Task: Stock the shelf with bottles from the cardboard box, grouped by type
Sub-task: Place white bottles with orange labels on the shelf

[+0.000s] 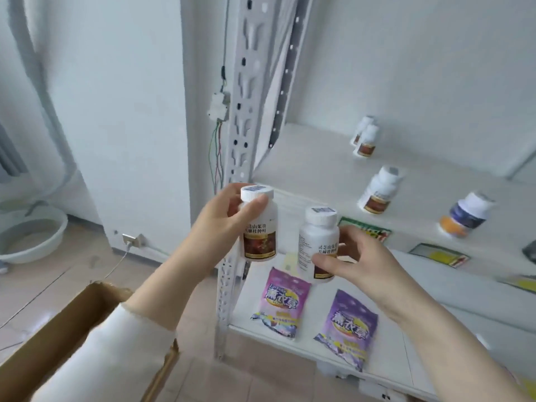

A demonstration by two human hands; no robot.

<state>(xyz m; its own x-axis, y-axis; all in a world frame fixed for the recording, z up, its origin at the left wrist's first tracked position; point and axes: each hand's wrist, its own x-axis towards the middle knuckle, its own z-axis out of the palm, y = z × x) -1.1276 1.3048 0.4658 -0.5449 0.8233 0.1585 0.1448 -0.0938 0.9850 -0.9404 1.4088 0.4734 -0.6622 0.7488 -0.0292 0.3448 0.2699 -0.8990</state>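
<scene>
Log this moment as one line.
left hand: grips brown-label bottle | right hand: grips second brown-label bottle | shelf: three matching bottles, one dark-label bottle | cardboard box: lower left

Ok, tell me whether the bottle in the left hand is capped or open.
Capped. A white cap sits on the bottle the left hand holds.

white bottles (259, 227) with brown-gold labels, purple packets (282, 303), brown cardboard box (72, 329)

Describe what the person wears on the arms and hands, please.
The left arm has a cream-white long sleeve of soft fabric, ending short of the wrist. The right arm shows no sleeve in view. Both the left hand and the right hand are bare: no gloves, rings or watch visible.
</scene>
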